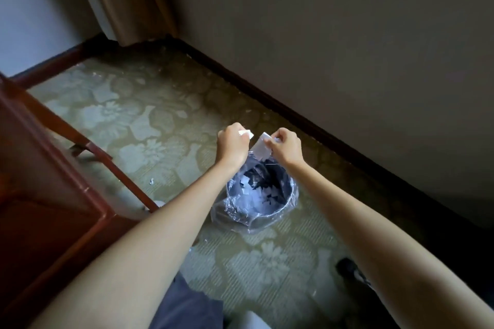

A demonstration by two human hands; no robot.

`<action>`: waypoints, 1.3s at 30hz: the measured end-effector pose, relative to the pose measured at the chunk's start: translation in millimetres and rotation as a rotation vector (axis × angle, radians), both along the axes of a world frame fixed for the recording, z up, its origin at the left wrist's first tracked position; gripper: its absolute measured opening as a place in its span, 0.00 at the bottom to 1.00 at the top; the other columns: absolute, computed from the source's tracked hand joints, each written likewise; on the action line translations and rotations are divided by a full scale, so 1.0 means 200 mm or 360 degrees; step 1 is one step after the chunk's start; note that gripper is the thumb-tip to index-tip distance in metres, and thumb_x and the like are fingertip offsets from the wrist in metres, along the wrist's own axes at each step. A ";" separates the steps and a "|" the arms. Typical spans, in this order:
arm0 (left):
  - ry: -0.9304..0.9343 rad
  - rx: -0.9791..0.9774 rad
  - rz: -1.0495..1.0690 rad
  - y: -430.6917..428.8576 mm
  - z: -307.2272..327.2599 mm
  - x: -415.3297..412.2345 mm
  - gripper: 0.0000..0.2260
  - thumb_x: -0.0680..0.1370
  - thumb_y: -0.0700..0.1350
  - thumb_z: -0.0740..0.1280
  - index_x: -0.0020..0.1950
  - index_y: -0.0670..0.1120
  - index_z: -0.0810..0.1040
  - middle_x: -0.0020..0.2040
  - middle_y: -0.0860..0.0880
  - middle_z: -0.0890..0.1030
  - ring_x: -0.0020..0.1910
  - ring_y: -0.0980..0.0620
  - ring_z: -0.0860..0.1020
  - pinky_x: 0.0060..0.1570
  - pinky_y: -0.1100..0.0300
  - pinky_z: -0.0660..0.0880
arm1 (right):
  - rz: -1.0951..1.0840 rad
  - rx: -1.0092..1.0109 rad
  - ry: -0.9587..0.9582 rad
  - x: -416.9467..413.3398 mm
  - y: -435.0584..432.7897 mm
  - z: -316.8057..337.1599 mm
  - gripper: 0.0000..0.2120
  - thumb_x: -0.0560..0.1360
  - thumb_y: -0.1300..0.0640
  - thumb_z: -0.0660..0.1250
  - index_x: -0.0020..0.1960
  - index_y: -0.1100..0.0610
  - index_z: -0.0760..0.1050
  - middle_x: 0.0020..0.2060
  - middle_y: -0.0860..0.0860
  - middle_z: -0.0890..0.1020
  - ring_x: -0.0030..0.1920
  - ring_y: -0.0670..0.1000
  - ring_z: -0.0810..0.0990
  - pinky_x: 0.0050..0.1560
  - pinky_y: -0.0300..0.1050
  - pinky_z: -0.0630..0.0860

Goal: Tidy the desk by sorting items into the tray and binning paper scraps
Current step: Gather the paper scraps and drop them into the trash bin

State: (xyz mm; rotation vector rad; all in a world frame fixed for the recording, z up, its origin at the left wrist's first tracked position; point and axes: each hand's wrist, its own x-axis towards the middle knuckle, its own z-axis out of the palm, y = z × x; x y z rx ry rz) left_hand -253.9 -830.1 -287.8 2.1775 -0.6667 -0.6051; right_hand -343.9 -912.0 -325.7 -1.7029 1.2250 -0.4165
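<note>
A round dark bin (280, 209) lined with a clear plastic bag stands on the carpet, with several white paper scraps inside. Both my hands are held just beyond and above it. My left hand (232, 145) grips a small white paper piece (246, 133). My right hand (285, 147) pinches a larger white paper piece (261, 149) that hangs down over the bin's far rim. The two pieces are apart. The tray and the desk top are out of view.
A red-brown wooden desk (53, 189) with slanted legs fills the left side. A few paper scraps (151, 181) lie on the patterned green carpet near its leg. A wall with dark skirting runs along the right, a curtain hangs at the far corner, and a dark shoe (347, 267) shows at lower right.
</note>
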 end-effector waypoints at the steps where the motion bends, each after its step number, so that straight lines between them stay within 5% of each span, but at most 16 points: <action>1: 0.0021 0.0069 -0.0023 -0.03 -0.06 0.00 0.10 0.77 0.39 0.60 0.52 0.37 0.80 0.52 0.38 0.80 0.53 0.40 0.76 0.44 0.59 0.70 | 0.0005 0.0013 0.0048 0.00 -0.02 -0.07 0.11 0.75 0.58 0.67 0.36 0.58 0.69 0.40 0.55 0.77 0.41 0.52 0.75 0.30 0.34 0.66; 7: 0.0076 0.0542 -0.0236 -0.16 -0.45 0.02 0.11 0.75 0.36 0.58 0.50 0.34 0.78 0.51 0.34 0.80 0.53 0.37 0.76 0.43 0.55 0.69 | 0.0053 0.0099 0.0362 0.01 -0.09 -0.44 0.08 0.74 0.60 0.65 0.38 0.61 0.69 0.36 0.55 0.75 0.39 0.51 0.71 0.30 0.42 0.62; 14: 0.0212 0.0765 -0.0355 -0.25 -0.78 0.05 0.12 0.77 0.36 0.56 0.52 0.34 0.76 0.55 0.35 0.78 0.54 0.39 0.75 0.42 0.56 0.66 | 0.0028 0.0229 0.0527 0.06 -0.17 -0.77 0.07 0.76 0.61 0.63 0.46 0.66 0.75 0.40 0.58 0.78 0.41 0.55 0.77 0.43 0.52 0.78; 18: 0.0231 0.0771 -0.0486 -0.26 -0.87 0.08 0.15 0.79 0.36 0.53 0.63 0.37 0.72 0.65 0.38 0.71 0.65 0.42 0.69 0.58 0.55 0.65 | 0.0113 0.0225 0.0611 0.13 -0.21 -0.89 0.09 0.77 0.62 0.59 0.50 0.66 0.75 0.47 0.62 0.81 0.43 0.57 0.76 0.41 0.45 0.69; 23: 0.0385 0.0893 -0.0699 -0.21 -0.94 0.10 0.22 0.77 0.32 0.54 0.71 0.42 0.65 0.71 0.41 0.64 0.70 0.44 0.64 0.65 0.56 0.63 | 0.0360 0.0162 0.0748 0.13 -0.21 -0.97 0.14 0.78 0.66 0.54 0.61 0.66 0.71 0.61 0.63 0.73 0.61 0.61 0.72 0.56 0.46 0.69; 26: 0.0361 0.0962 -0.0751 -0.16 -0.93 0.09 0.26 0.77 0.30 0.53 0.75 0.43 0.60 0.75 0.43 0.59 0.74 0.45 0.60 0.69 0.54 0.61 | 0.0506 0.0243 0.0754 0.10 -0.18 -0.98 0.19 0.77 0.71 0.55 0.67 0.65 0.66 0.65 0.62 0.67 0.63 0.61 0.69 0.41 0.34 0.67; 29: 0.0279 0.1036 -0.0903 -0.11 -0.89 0.08 0.28 0.77 0.29 0.53 0.76 0.44 0.56 0.78 0.45 0.51 0.76 0.44 0.54 0.72 0.51 0.57 | 0.0572 0.0334 0.0783 0.08 -0.14 -0.95 0.23 0.75 0.73 0.53 0.69 0.62 0.66 0.67 0.60 0.66 0.65 0.61 0.69 0.44 0.37 0.72; 33: -0.0073 0.1170 -0.1129 -0.05 -0.78 0.10 0.28 0.78 0.34 0.56 0.76 0.45 0.54 0.77 0.43 0.51 0.75 0.42 0.54 0.74 0.48 0.54 | 0.0585 0.0269 0.0761 0.05 -0.10 -0.88 0.17 0.79 0.63 0.56 0.67 0.62 0.66 0.66 0.62 0.71 0.63 0.61 0.72 0.58 0.50 0.71; 39: -0.0317 0.1145 -0.1066 -0.01 -0.57 0.12 0.26 0.78 0.33 0.56 0.75 0.44 0.56 0.75 0.42 0.56 0.73 0.41 0.57 0.72 0.49 0.56 | 0.0289 0.0284 0.0439 0.11 -0.08 -0.65 0.19 0.81 0.49 0.53 0.58 0.64 0.72 0.55 0.58 0.78 0.57 0.58 0.75 0.54 0.46 0.67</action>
